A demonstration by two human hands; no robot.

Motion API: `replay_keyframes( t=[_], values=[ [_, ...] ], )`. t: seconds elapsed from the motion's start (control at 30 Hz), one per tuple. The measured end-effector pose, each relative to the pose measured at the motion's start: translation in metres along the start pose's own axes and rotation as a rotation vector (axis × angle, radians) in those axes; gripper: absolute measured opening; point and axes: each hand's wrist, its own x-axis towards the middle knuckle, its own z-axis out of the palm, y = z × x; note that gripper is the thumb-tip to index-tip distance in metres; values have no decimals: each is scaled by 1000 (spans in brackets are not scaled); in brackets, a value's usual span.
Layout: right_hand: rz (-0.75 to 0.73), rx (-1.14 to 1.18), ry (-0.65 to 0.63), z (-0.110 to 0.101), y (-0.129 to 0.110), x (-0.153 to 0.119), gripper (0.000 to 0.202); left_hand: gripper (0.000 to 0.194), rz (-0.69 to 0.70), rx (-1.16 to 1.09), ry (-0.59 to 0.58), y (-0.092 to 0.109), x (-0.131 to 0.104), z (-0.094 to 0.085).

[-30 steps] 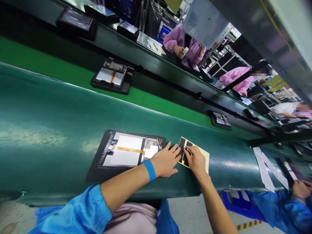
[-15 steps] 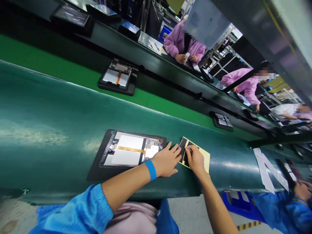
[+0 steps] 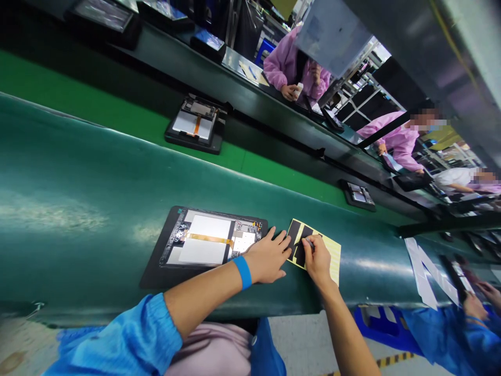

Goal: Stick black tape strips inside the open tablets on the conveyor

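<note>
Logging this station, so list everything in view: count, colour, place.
Bench: one, dark green, foreground
Sheet: one, yellow with black strips, bench
Tablet: one, black-white, left of sheet
Paper strips: two, white, bench right
Lane: one, green, beyond bench
Units: two, black-white, on lane
Workers: at least four, pink, white, blue, across and right
Plastic item: one, blue, lower right
Far clutter: uncounted, mixed, background
Left hand: one, blue wristband, beside sheet
Right hand: one, bare, over sheet

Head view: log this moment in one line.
left hand: spread at edge of yellow sheet; right hand: pinched over black strips; opened device: lying left of sheet
</note>
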Motion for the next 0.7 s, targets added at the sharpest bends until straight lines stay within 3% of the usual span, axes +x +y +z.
replay_keyframes(
  t=[0.17, 0.3, 0.53, 0.63, 0.7],
  values=[
    [2, 26, 104, -10, 1, 3, 23, 62, 0, -26, 1, 0, -1, 1],
    [-22, 65, 146, -30, -12, 10, 22, 59, -10, -122, 7, -2, -1, -2],
    [-178, 134, 114, -56, -59, 13, 17, 59, -238, -649, 159, -10, -2, -39],
    [-245, 157, 59, -56, -77, 14, 14, 60, -244, -828, 192, -12, -7, -53],
    [-285, 166, 33, -54, -87, 16, 13, 49, -214, -891, 201, -13, -12, -59]
  ],
)
